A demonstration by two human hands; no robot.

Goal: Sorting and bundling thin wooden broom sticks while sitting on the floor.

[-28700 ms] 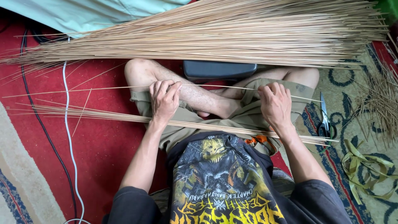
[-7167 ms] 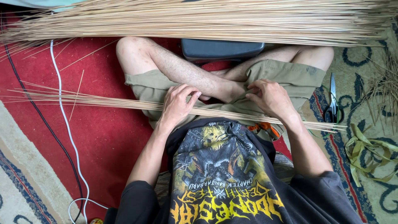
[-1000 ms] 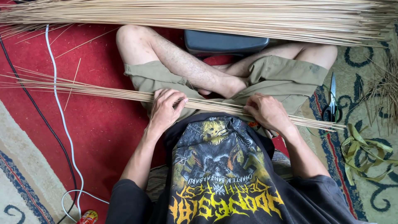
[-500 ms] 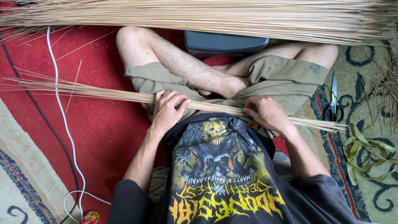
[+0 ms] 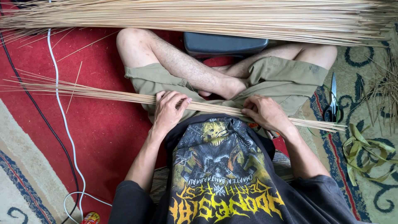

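I sit cross-legged on a red carpet in olive shorts and a black printed shirt. Across my lap lies a thin bundle of long pale sticks (image 5: 103, 95), running from far left to past my right knee. My left hand (image 5: 169, 111) closes over the bundle near its middle. My right hand (image 5: 265, 113) grips the same bundle further right, fingers curled around the sticks. A much larger heap of the same sticks (image 5: 207, 16) stretches across the top of the view beyond my knees.
Black-handled scissors (image 5: 331, 103) lie on the patterned rug at right, next to green leaf strips (image 5: 367, 151) and dry stick scraps (image 5: 383, 87). A dark case (image 5: 224, 43) sits between my knees. A white cable (image 5: 62, 120) and a black cable (image 5: 31, 108) cross the carpet at left.
Both hands stay on the lap bundle. My left hand has shifted slightly along the sticks, and the bundle has slid a little to the right.
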